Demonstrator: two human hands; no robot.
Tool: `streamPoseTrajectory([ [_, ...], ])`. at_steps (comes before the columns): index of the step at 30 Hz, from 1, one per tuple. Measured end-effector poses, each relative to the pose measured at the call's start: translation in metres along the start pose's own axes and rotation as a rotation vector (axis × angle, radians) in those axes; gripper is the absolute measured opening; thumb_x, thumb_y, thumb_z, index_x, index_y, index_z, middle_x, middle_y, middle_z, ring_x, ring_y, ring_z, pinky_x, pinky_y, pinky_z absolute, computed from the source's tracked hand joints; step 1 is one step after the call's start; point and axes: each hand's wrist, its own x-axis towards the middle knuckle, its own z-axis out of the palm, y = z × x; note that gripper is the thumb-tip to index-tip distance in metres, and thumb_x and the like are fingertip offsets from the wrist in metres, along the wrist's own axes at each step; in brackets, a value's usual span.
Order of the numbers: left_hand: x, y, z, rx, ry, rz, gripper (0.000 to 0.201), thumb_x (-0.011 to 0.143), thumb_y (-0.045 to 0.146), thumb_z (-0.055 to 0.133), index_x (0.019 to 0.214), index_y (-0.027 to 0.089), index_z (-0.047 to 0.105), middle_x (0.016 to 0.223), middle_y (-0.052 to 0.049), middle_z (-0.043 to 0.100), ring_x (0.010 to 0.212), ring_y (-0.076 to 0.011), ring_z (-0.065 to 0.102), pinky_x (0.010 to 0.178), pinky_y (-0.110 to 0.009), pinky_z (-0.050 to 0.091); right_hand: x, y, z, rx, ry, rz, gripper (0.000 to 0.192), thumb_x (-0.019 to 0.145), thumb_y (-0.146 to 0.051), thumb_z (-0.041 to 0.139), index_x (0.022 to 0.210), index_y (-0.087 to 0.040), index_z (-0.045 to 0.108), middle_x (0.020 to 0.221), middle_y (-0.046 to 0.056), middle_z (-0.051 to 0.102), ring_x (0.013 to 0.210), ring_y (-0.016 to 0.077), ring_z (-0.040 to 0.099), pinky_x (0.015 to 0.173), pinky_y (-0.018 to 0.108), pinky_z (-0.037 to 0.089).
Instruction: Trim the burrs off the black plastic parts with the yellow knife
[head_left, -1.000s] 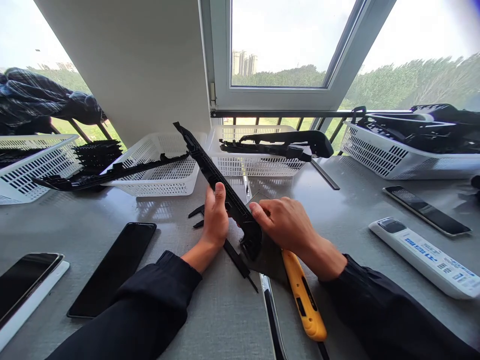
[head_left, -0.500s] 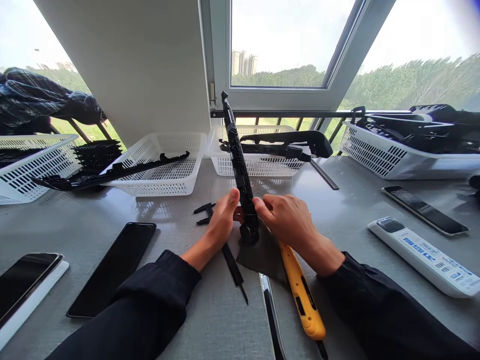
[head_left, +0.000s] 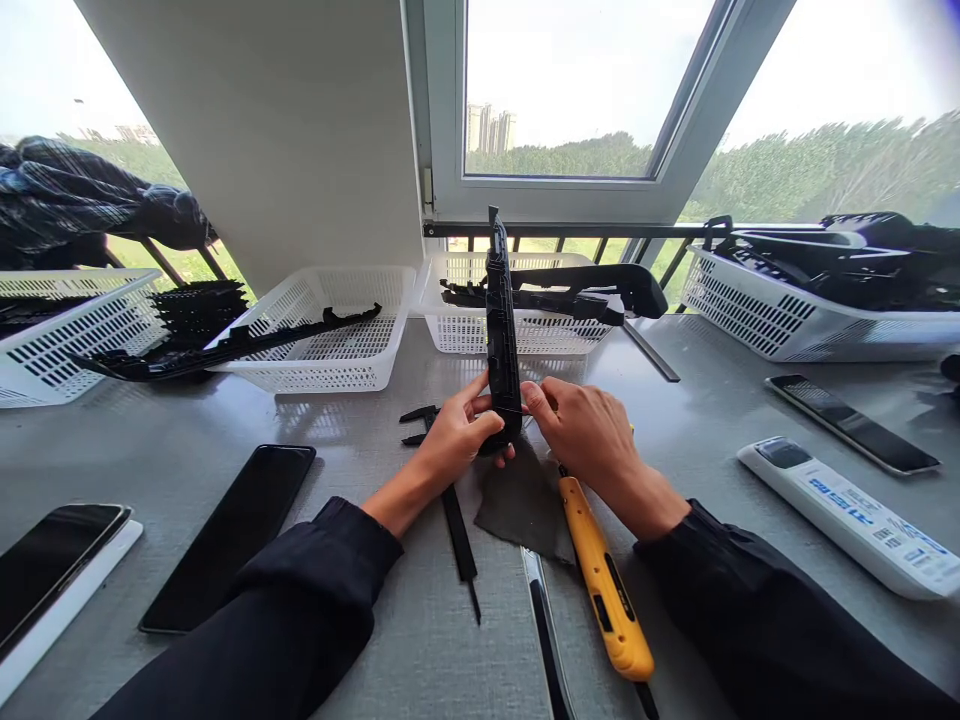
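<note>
A long black plastic trim piece (head_left: 501,320) stands nearly upright above the table, its ribbed side in view. My left hand (head_left: 457,432) is closed round its lower end, thumb across the front and fingertips showing underneath. At the right edge of the piece, my right hand (head_left: 585,425) is curled shut with thumb and forefinger against it; the other fingers are hidden. Below lie a dark grey cloth (head_left: 521,500), a yellow-handled corded tool (head_left: 606,580) whose tip is hidden by my right hand, and a black caliper (head_left: 456,530) partly under my left hand.
White baskets with black plastic parts stand along the back: the left basket (head_left: 322,377), middle basket (head_left: 457,335) and right basket (head_left: 795,335). Phones lie at the sides, including a black phone (head_left: 229,540). A white device (head_left: 847,515) lies right. A metal strip (head_left: 544,630) lies in front.
The trim piece has turned and come more upright, its top shifting right. My left thumb has moved from pointing up to lying across its lower end. The caliper has shifted slightly.
</note>
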Motion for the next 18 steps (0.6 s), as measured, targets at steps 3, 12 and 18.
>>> streamPoseTrajectory([
  [3,0.0026,-0.0033,-0.0015,-0.048,0.041,0.023,0.082,0.074,0.022,0.062,0.154,0.015,0.046,0.115,-0.013,0.078,0.058,-0.0152,0.069,0.045,-0.025,0.054,0.0013,0.0029,0.0024,0.000,0.006,0.016,0.055,0.109,-0.055,0.034,0.084,-0.021,0.068,0.075,0.006,0.070,0.068,0.0180,0.058,0.062,0.030,0.015],
  [12,0.0029,-0.0026,0.0000,-0.079,0.130,0.016,0.075,0.073,0.022,0.058,0.147,0.016,0.047,0.111,-0.010,0.077,0.063,-0.0191,0.073,0.051,-0.028,0.055,0.0007,0.0032,0.0041,0.075,0.083,-0.029,0.056,0.109,-0.054,0.034,0.075,-0.020,0.063,0.066,0.004,0.062,0.062,0.0151,0.049,0.063,0.030,0.015],
  [18,0.0009,-0.0016,-0.0010,-0.078,0.163,0.010,0.060,0.084,0.037,0.055,0.140,0.018,0.051,0.101,-0.010,0.077,0.058,-0.0200,0.071,0.043,-0.026,0.050,-0.0002,0.0009,0.0041,0.048,0.026,-0.061,0.055,0.109,-0.053,0.033,0.077,-0.021,0.064,0.068,0.004,0.064,0.062,0.0157,0.049,0.061,0.030,0.015],
])
